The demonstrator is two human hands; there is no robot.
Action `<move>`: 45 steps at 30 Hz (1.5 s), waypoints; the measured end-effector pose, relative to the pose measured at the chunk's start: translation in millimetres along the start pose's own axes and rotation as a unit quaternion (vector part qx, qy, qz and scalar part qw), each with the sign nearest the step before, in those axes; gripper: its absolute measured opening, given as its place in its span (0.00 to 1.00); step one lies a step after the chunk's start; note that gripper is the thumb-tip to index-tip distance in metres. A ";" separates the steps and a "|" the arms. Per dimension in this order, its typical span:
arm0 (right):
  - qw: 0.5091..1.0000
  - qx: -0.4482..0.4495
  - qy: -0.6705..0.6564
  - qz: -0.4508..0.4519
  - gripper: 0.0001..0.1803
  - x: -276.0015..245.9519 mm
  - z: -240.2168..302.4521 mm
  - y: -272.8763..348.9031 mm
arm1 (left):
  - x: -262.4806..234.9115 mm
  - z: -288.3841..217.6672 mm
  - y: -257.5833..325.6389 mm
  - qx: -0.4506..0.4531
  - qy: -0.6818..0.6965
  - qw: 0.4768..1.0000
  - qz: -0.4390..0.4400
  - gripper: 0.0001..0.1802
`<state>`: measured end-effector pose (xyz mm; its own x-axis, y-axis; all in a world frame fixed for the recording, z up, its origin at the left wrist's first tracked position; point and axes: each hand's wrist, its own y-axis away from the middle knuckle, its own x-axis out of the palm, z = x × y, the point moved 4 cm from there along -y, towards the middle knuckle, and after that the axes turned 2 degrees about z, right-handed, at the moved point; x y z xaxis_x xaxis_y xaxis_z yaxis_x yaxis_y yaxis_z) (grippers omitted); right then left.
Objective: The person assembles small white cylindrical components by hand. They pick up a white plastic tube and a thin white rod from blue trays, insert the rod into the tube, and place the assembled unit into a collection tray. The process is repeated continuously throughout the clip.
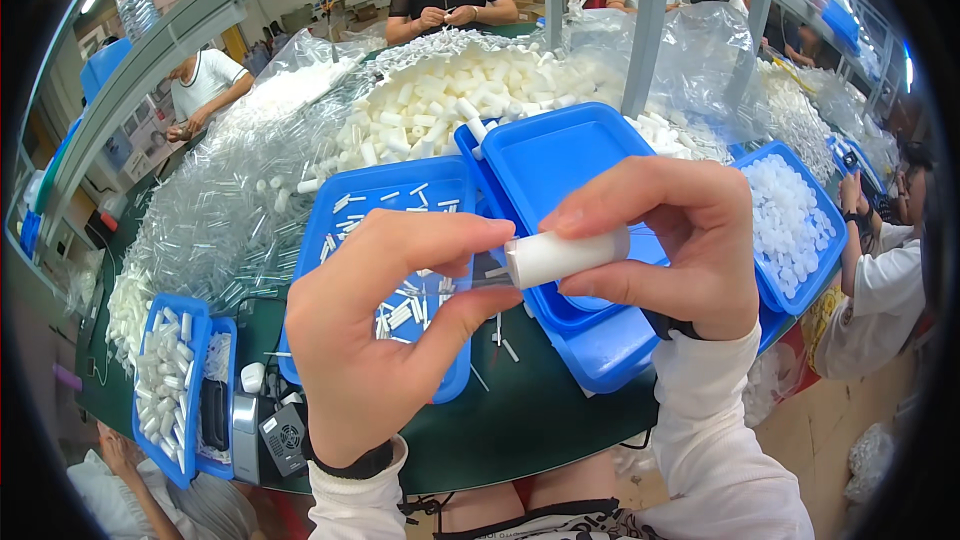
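In front of me, my right hand [690, 250] grips a smooth white cylinder [562, 258] between thumb and fingers, holding it almost level. My left hand [365, 325] pinches a clear plastic piece [490, 278] with a thin stem at the cylinder's left end. The two parts meet there; how far one sits inside the other I cannot tell. Below my left hand lies a blue tray [345, 190] with several short white sticks scattered in it. Under my right hand is a stack of shallow blue trays [560, 145], the top one tilted.
Behind the trays rises a large heap of white foam cylinders [430, 105], with clear plastic parts [250, 200] piled to its left. A blue tray of translucent white caps [790, 225] stands right; one of white tubes [165, 390] lies left. Grey posts [648, 30] cross the table. Other people work around it.
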<state>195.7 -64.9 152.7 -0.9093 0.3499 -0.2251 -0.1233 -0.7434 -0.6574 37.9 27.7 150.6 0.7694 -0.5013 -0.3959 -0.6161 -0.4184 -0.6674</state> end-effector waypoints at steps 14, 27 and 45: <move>0.996 0.090 0.000 -0.009 0.14 -4.6 1.4 2.2 | 5.2 1.0 0.7 0.038 -0.039 0.998 -0.038 0.18; 0.991 0.118 -0.036 0.053 0.15 2.5 -7.7 -0.9 | 13.2 -0.2 1.2 0.060 -0.091 0.994 0.000 0.17; 0.991 0.075 -0.098 -0.058 0.16 10.2 -0.2 -0.3 | 0.9 -9.1 2.1 0.120 -0.095 0.987 -0.046 0.19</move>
<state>186.6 -61.0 150.4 -0.9432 0.3322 -0.0008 -0.2764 -0.7859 -0.5532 35.8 19.5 154.6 0.8521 -0.3092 -0.4223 -0.5016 -0.2519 -0.8276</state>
